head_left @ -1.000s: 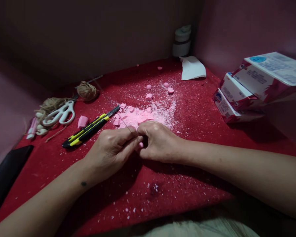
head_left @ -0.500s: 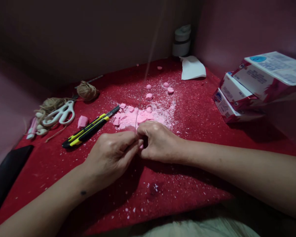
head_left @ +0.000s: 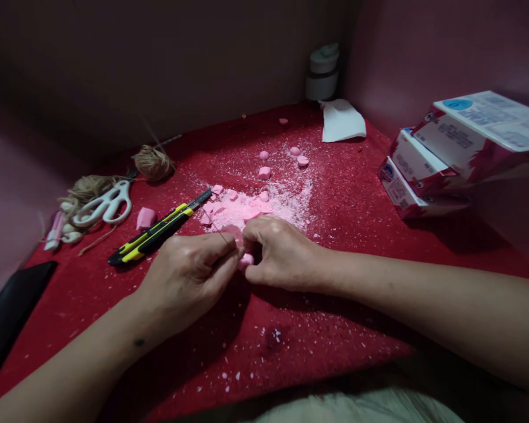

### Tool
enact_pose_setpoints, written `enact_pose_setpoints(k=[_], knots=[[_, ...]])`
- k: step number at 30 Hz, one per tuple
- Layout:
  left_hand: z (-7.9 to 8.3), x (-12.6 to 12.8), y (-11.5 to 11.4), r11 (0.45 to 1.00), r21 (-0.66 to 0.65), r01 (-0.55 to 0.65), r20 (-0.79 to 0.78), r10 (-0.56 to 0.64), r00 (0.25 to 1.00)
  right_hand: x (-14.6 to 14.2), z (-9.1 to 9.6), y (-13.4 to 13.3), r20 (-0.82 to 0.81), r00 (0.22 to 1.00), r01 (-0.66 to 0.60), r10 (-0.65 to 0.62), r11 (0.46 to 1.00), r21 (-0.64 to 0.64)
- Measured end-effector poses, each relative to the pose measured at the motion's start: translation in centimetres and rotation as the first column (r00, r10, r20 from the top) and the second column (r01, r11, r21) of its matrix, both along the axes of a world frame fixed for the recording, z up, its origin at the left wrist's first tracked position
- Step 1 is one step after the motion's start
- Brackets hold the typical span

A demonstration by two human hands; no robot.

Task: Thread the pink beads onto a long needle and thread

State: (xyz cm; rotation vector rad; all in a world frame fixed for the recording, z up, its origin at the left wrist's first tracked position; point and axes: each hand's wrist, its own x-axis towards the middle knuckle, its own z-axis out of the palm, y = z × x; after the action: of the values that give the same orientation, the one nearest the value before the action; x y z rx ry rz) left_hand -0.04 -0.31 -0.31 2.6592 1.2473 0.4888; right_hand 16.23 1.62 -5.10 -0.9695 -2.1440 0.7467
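My left hand [head_left: 189,273] and my right hand [head_left: 280,252] meet at the middle of the red cloth [head_left: 326,329]. The left hand's fingers pinch a thin needle-like wire [head_left: 220,234] that points up and to the left. The right hand is curled around a small pink piece [head_left: 245,260], which shows between its thumb and fingers. The needle's tip end lies right at that piece. Just beyond the hands lies a heap of pink crumbs and chunks [head_left: 242,208].
A yellow-black utility knife [head_left: 158,233] lies left of the hands. Further left are white scissors [head_left: 101,202], twine [head_left: 152,161] and a pink block [head_left: 145,217]. Stacked cartons [head_left: 445,153] stand at right, a white paper [head_left: 341,120] and a small jar [head_left: 321,73] at the back.
The needle swung from upright back to leaning left. My left hand drew slightly left and the pink piece now shows more between the hands.
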Motion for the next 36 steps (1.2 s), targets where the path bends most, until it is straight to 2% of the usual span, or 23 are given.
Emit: enact_pose_setpoints(k=[4, 6, 9, 14, 16, 18, 23, 26, 28, 33, 36], knots=[[-0.1, 0.4, -0.2, 0.991, -0.133, 0.007, 0.043, -0.001, 0.999, 0.1, 0.0, 0.1, -0.011, 1.000, -0.019, 0.019, 1.000, -0.001], [-0.3, 0.6, 0.0, 0.989, -0.145, 0.023, 0.067, -0.013, 0.998, 0.1, 0.0, 0.1, -0.003, 1.000, -0.026, 0.026, 1.000, 0.002], [-0.6, 0.6, 0.6, 0.997, -0.074, 0.035, 0.066, -0.030, 0.997, 0.1, 0.1, 0.1, 0.015, 0.999, -0.039, 0.039, 0.999, 0.005], [-0.6, 0.0, 0.9, 0.993, 0.117, 0.032, -0.060, -0.025, 0.998, 0.0, 0.2, 0.1, 0.007, 1.000, -0.006, 0.006, 1.000, 0.016], [-0.5, -0.2, 0.7, 0.992, 0.124, 0.016, -0.086, -0.006, 0.996, -0.1, 0.1, 0.1, 0.001, 1.000, 0.002, -0.002, 1.000, 0.017], [-0.4, -0.2, 0.4, 0.996, 0.089, 0.004, -0.070, 0.003, 0.998, -0.1, 0.1, 0.0, 0.014, 1.000, 0.007, -0.007, 1.000, -0.002], [-0.2, 0.0, -0.3, 0.993, -0.114, 0.007, 0.020, -0.005, 1.000, 0.0, 0.1, 0.0, 0.018, 1.000, -0.014, 0.014, 1.000, -0.014], [-0.3, 0.2, -0.1, 0.985, -0.172, 0.026, 0.059, -0.016, 0.998, 0.0, 0.1, 0.1, 0.013, 0.999, -0.030, 0.030, 1.000, -0.003], [-0.4, 0.2, 0.2, 0.989, -0.143, 0.034, 0.057, -0.027, 0.998, 0.0, 0.1, 0.1, 0.013, 0.999, -0.041, 0.041, 0.999, 0.005], [-0.7, -0.1, 0.9, 0.996, 0.086, 0.013, -0.078, -0.007, 0.997, 0.0, 0.3, 0.1, 0.006, 1.000, -0.016, 0.016, 1.000, 0.006], [-0.4, -0.2, 0.6, 0.994, 0.105, 0.001, -0.103, 0.009, 0.995, -0.1, 0.2, 0.0, 0.015, 1.000, 0.003, -0.003, 1.000, -0.012]])
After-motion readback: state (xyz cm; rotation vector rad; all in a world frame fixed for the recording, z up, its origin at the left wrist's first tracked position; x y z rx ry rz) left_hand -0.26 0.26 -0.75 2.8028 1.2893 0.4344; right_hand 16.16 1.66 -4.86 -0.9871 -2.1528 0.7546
